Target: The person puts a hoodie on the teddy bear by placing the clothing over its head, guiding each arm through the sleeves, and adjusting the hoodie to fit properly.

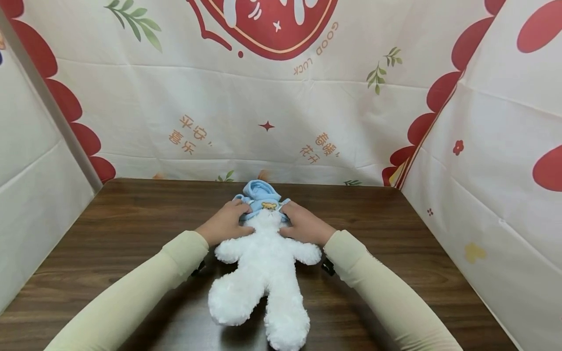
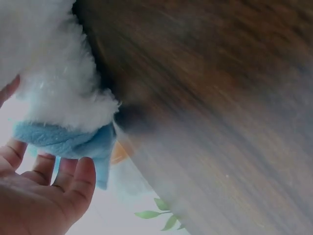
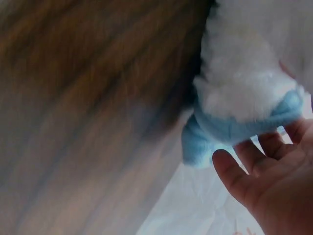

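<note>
White cloth [image 1: 39, 146] hangs at the left edge of the head frame, beside a column of red scallops [image 1: 66, 100] descending to the far left corner of the brown wood-grain table [image 1: 145, 214]. From the lower left corner my left sleeve [image 1: 127, 297], pale and ribless, runs up toward the centre, with a small dark object [image 1: 199, 268] just under its cuff. My left hand [image 1: 226, 223] lies left of centre, thumb and fingers curved in, holding the edge of a light-blue hooded garment [image 1: 263, 199]; in the left wrist view, 4 fingers bend against the blue fabric. At the centre of the head frame, the white plush toy [image 1: 265, 253] lies on the table, its 2 legs toward the bottom edge and its 2 arms spread sideways. Its upper end enters the garment's hem; how far in, I cannot tell. A yellow bear patch [image 1: 269, 206] marks the garment's front. Above, a printed backdrop [image 1: 246, 97] fills the upper frame. My right hand [image 1: 305, 223], right of centre, grips the garment's opposite edge, fingers likewise curved; in the right wrist view, 4 fingers show along the blue hem. My right sleeve [image 1: 386, 292] extends to the lower right, and a white side panel [image 1: 505, 195] with red spots closes the right edge.
</note>
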Motion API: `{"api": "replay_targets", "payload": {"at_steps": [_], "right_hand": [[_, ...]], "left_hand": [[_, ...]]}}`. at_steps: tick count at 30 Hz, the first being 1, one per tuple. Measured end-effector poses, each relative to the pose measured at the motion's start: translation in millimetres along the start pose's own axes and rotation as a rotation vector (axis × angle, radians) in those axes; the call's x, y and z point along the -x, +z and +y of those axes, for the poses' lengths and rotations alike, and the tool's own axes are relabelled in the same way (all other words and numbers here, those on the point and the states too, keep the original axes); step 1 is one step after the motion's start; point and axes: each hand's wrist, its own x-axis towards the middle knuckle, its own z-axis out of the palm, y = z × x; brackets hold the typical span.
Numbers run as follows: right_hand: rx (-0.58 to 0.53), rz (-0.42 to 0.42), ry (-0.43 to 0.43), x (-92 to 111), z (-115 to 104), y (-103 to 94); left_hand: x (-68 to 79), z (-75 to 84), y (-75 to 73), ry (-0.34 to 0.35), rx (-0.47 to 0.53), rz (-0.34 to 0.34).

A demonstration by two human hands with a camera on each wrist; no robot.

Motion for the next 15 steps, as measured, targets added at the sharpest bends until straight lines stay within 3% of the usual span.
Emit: {"api": "replay_targets", "payload": {"at_steps": [8,15], "right_hand": [[0.232,0.133,-0.070,-1.7,-13.4,6.7],[0.333,0.223,-0.141,0.9,-22.4,8.1]], "left_hand": [[1.3,4.6,6.2,0.172,-0.107,0.158],[3.5,9.0,10.1,0.223,-0.186,0.267]]}}
